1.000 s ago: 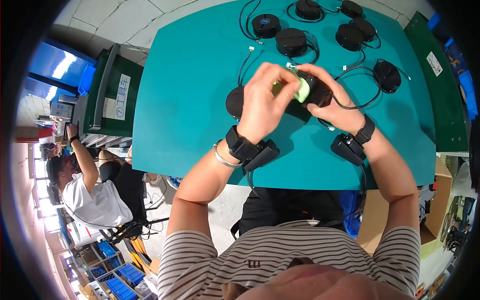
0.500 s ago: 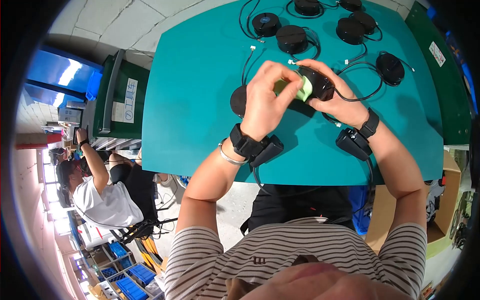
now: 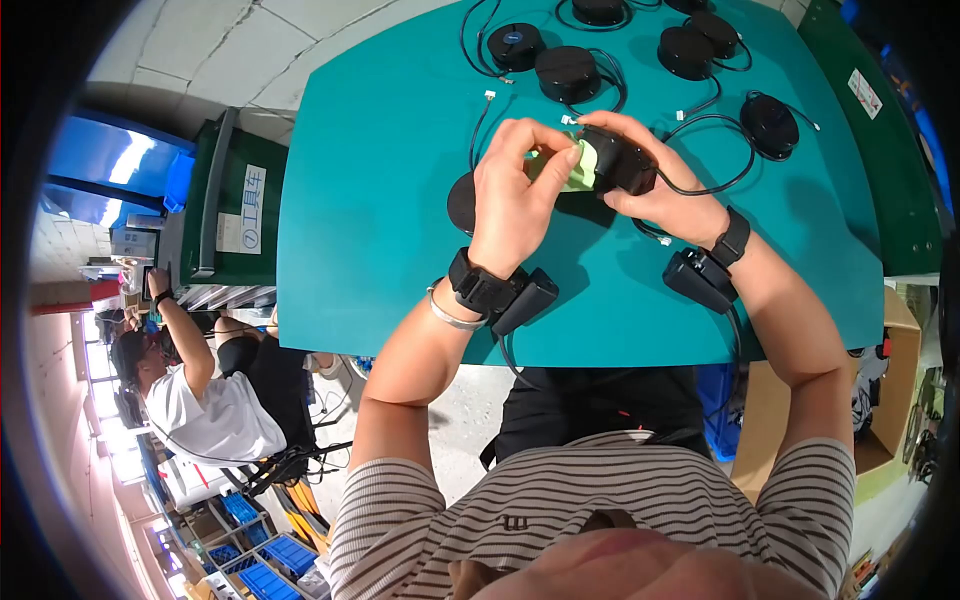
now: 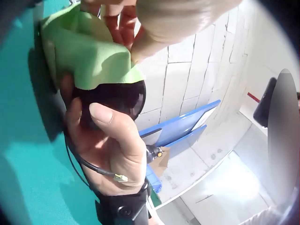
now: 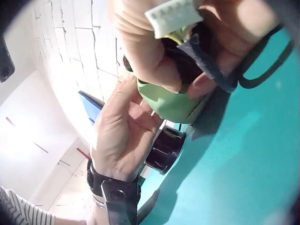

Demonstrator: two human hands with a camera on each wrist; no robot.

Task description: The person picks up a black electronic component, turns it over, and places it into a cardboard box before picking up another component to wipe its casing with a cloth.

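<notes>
My left hand (image 3: 515, 195) pinches a light green cloth (image 3: 582, 167) between thumb and fingers, against the side of a round black part (image 3: 625, 163). Around that part curl the fingers and thumb of my right hand (image 3: 680, 195), which holds it above the table. In the left wrist view the cloth (image 4: 93, 58) drapes over the black part (image 4: 112, 98). A white connector (image 5: 173, 18) on a dark cable shows close up in the right wrist view, beside my right hand's fingers, with the green cloth (image 5: 168, 101) below.
On the teal table (image 3: 380, 250) lie several round black parts with cables, among them one (image 3: 567, 75) behind my hands and one (image 3: 770, 125) at the right. One more (image 3: 461, 203) is partly behind my left hand. A seated person (image 3: 215, 410) is at the left.
The cloth and my left hand's fingertips have shifted slightly left on the black part, and more of its dark surface shows. My right hand keeps its hold. The head view has shifted a little.
</notes>
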